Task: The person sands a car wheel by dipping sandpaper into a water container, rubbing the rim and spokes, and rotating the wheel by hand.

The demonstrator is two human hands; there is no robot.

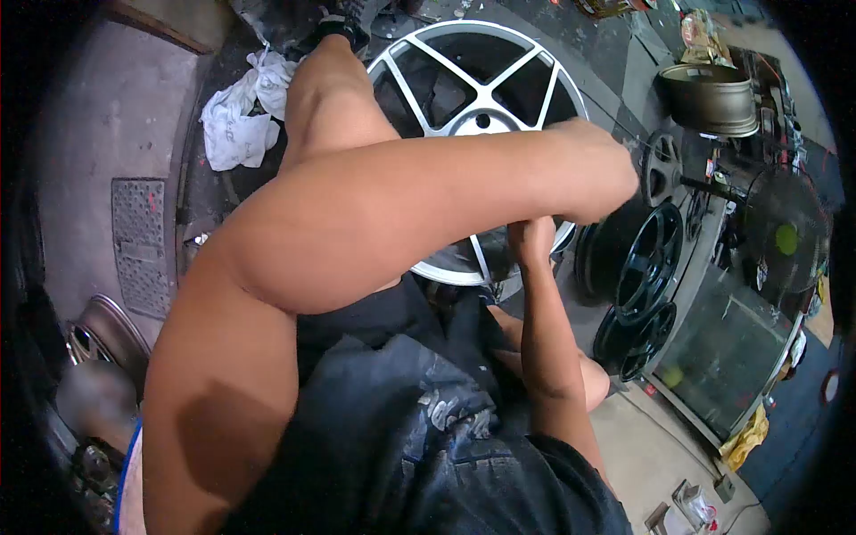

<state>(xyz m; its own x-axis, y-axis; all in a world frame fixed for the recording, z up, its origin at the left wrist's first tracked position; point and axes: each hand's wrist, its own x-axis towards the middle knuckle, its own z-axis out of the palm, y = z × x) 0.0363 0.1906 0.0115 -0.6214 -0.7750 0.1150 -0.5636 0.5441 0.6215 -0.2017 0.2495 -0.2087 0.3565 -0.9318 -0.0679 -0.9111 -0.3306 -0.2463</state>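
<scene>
A silver multi-spoke alloy wheel (482,92) lies in front of me, its lower part covered by my left forearm. My left hand (596,172) is curled into a fist over the wheel's right rim, and its fingers are turned away from view. Just below it, my right hand (532,237) is closed near the lower right rim, partly hidden under the left forearm. Whatever either hand grips is hidden.
A crumpled white cloth (239,120) lies left of my bent leg. At right are a bronze wheel rim (709,96), a black rim (655,259), a fan (785,234) and a glass-topped box (727,343). A metal floor grate (141,241) is at left.
</scene>
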